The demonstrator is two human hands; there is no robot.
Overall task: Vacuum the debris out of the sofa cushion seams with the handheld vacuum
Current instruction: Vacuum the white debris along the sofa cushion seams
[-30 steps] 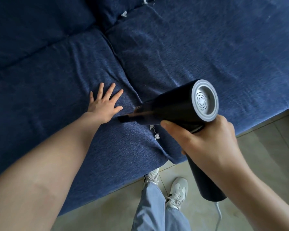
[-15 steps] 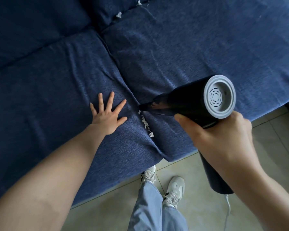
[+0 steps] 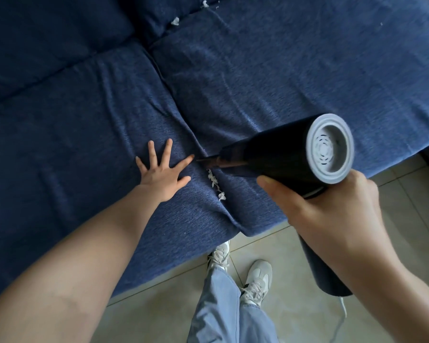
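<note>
While the left hand (image 3: 162,175) presses flat, fingers spread, the right hand (image 3: 332,214) grips the rigid handheld vacuum (image 3: 280,154) by its handle; the debris (image 3: 214,180) looks light.

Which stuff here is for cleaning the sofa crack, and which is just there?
For the job:
vacuum
right hand gripping it
left hand flat on the cushion
white crumbs in the seam
more crumbs at the back

Just there:
shoes
tiled floor
white cord
</note>
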